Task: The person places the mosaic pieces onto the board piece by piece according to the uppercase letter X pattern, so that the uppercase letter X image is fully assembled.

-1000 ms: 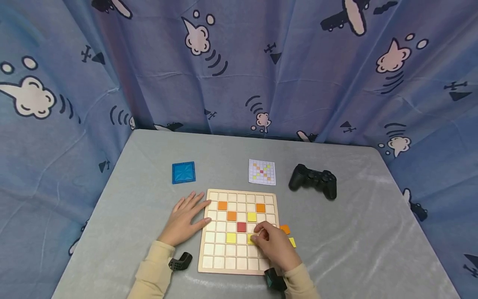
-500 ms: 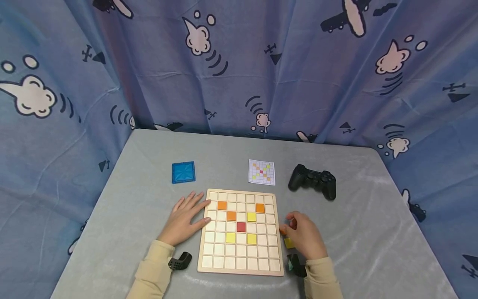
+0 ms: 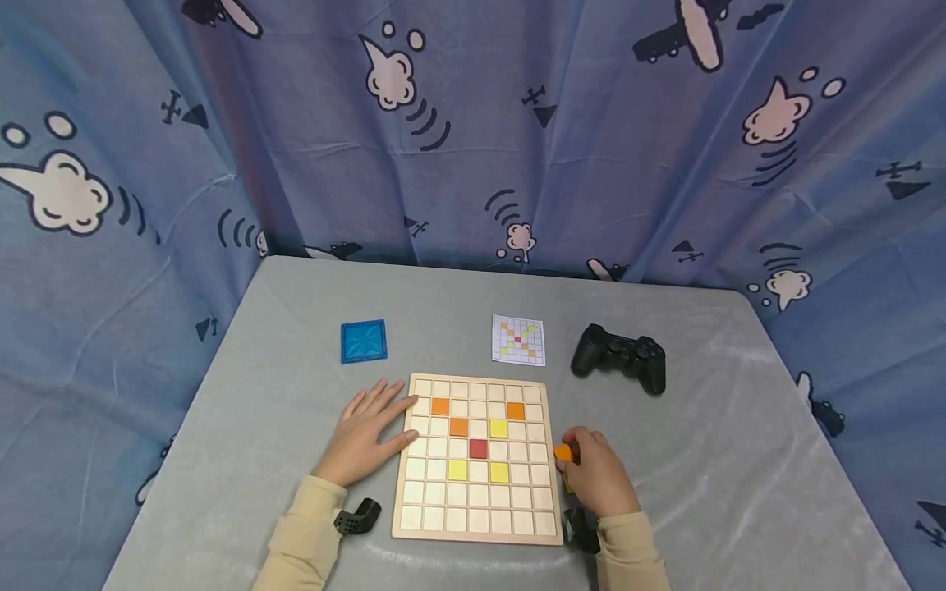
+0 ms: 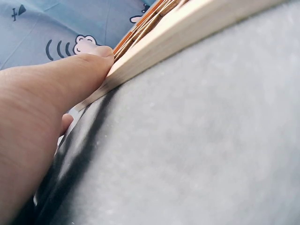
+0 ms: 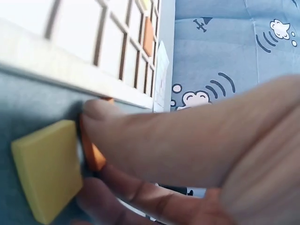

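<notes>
I took the wooden grid board (image 3: 478,460) as my landmark, lying on the grey table (image 3: 702,460). My right hand (image 3: 597,476) sat just off the board's right edge, about level with its middle rows, thumb and fingers curled in and pinching an orange tile (image 3: 564,452). The right wrist view showed the thumb pressed against that orange tile (image 5: 93,154), with a yellow tile (image 5: 47,166) lying flat on the cloth just beside it, touching or nearly so; I could not tell which from that close angle. In the head view most of the yellow tile was hidden under my hand.

My left hand (image 3: 367,435) lay flat on the table at the board's left edge, fingers straight and slightly spread, the fingertips touching the frame. The left wrist view showed one finger (image 4: 70,75) pressed against the board's side (image 4: 187,35).

On the board sat three orange tiles, three yellow tiles and one red tile (image 3: 478,448), the red one near the centre.

Beyond the board's far edge lay a small pattern card (image 3: 519,340). A blue square tile (image 3: 364,341) lay beyond the board's far left corner, and a black game controller (image 3: 619,357) beyond its far right corner, each well apart from my hands.
</notes>
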`<state>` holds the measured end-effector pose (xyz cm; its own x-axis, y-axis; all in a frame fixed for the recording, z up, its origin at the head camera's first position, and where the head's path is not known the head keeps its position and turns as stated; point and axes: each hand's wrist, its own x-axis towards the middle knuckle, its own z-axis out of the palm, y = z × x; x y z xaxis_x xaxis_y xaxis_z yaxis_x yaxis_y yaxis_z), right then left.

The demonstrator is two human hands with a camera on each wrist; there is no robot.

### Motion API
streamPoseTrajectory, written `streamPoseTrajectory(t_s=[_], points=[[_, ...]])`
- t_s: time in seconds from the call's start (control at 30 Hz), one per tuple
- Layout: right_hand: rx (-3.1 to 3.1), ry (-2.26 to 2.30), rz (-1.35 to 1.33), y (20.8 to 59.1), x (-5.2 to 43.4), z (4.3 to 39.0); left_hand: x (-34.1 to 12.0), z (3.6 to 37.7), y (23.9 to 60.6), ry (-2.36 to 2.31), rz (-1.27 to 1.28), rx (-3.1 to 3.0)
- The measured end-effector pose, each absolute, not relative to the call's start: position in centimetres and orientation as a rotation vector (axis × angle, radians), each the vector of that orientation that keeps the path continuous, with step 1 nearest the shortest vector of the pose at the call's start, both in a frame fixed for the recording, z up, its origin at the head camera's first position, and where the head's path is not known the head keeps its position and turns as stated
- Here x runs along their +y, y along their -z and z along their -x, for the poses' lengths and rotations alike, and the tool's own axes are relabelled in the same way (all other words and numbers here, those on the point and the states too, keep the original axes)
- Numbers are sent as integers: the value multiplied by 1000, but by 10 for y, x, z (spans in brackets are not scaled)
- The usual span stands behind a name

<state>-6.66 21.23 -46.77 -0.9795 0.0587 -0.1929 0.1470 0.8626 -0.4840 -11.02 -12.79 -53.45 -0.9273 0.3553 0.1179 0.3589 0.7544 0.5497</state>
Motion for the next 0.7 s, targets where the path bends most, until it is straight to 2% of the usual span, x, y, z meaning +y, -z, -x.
streamPoseTrajectory(t_s=[0.7], points=[[2884,758,-143,470,214,68,-128,111,537,909,597,-2928]])
